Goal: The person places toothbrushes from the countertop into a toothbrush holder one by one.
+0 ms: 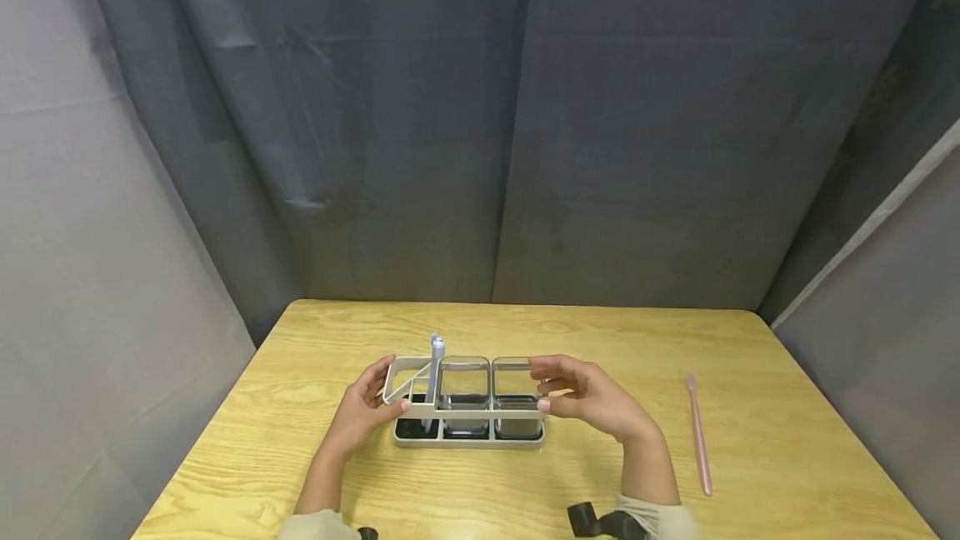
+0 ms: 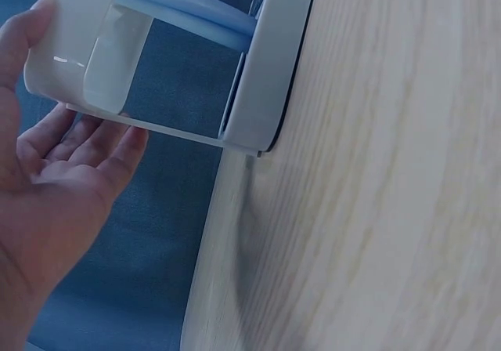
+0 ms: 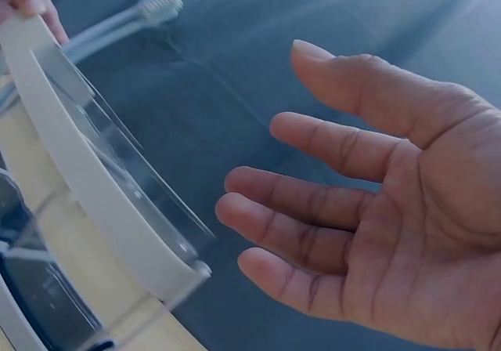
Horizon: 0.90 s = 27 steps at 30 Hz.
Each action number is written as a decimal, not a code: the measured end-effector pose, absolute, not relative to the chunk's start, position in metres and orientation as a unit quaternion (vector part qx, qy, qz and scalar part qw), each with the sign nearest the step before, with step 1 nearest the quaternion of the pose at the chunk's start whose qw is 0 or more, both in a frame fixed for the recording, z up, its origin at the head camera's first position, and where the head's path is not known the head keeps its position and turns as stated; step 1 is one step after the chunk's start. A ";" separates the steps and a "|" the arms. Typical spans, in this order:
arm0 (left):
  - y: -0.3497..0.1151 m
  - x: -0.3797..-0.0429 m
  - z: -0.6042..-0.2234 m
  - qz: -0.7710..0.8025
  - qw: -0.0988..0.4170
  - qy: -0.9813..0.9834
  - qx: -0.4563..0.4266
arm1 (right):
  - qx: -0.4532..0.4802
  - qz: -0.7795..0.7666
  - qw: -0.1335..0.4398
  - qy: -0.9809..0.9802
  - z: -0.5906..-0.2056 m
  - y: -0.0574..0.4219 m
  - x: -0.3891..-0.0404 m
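Note:
A white toothbrush holder (image 1: 487,414) with a black-lined base stands in the middle of the table. Two clear cups (image 1: 467,423) sit side by side in it. Pale blue toothbrushes (image 1: 437,352) rise from its left part; one bristled toothbrush head (image 3: 160,6) shows in the right wrist view. My left hand (image 1: 360,415) grips the holder's left end, thumb on the near side of the upper rail, fingers round the other. My right hand (image 1: 592,397) is beside the right end, fingers spread and loosely bent; in the right wrist view its fingertips (image 3: 235,210) are apart from the rail.
A pink toothbrush (image 1: 700,440) lies on the wooden table (image 1: 300,357) to the right of my right hand. Grey curtains (image 1: 405,148) hang behind the table and along both sides.

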<state>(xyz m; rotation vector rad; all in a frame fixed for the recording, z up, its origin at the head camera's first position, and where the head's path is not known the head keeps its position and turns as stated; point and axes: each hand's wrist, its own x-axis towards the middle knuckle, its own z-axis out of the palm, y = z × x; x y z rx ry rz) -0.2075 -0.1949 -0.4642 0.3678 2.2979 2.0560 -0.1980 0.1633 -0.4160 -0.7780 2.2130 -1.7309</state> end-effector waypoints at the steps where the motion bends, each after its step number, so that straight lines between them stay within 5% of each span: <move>1: -0.195 -0.207 -0.464 0.661 0.016 0.741 0.118 | -0.263 -0.592 0.112 0.753 -0.416 0.166 -0.198; 27: -0.204 -0.223 -0.492 0.666 -0.001 0.736 0.124 | -0.196 -0.583 0.095 0.783 -0.440 0.239 -0.192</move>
